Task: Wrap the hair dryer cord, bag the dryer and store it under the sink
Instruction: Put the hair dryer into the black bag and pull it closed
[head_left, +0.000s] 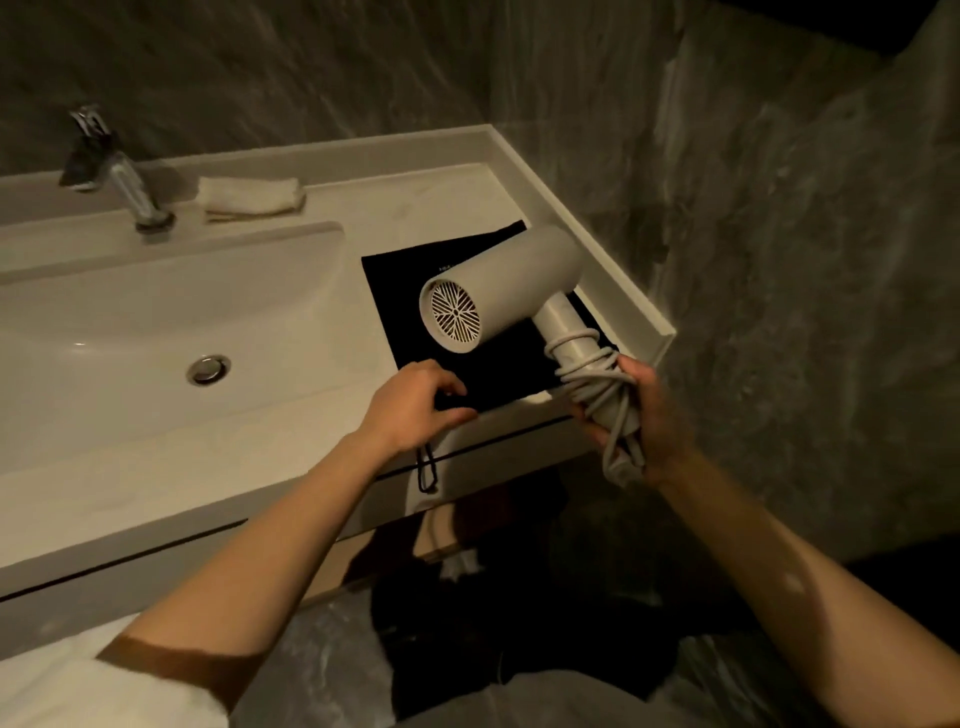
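A pale hair dryer (511, 283) hangs over the counter's right end, its rear grille facing me. Its cord (597, 382) is wound in loops around the handle. My right hand (652, 415) grips the lower handle and the cord loops, with the plug end hanging below the palm. A flat black cloth bag (395, 291) lies on the counter under the dryer. My left hand (415, 405) pinches the bag's near edge at the counter front. The bag's black drawstring (427, 470) dangles over the counter edge.
A white basin (156, 332) with a metal drain (209, 369) fills the counter's left side. A chrome tap (122, 176) and a folded white cloth (252, 195) sit at the back. Marble walls close the back and right. The dark space under the counter (519, 519) is dim.
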